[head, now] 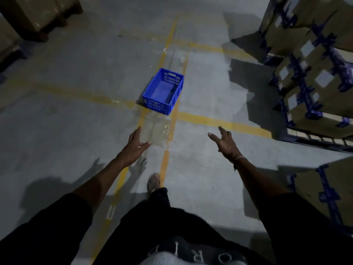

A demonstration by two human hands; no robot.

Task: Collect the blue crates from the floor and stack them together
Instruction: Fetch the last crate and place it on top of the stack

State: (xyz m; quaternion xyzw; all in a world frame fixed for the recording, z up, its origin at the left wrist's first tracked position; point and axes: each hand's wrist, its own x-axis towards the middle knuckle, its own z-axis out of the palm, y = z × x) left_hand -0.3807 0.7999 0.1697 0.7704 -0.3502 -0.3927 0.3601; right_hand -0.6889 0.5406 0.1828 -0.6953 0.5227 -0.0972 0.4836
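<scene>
The blue crate (163,91) stands upright and empty on the floor, on a yellow line (219,122). Both the left hand (136,144) and the right hand (224,143) are short of the crate, apart from it, fingers spread and holding nothing. They seem held wide so as to take the crate by its two sides.

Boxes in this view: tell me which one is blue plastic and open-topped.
The blue crate on the floor's yellow lines, ahead of both hands. The others, the stacked boxes at right, are brown cardboard, closed, with blue tape.
</scene>
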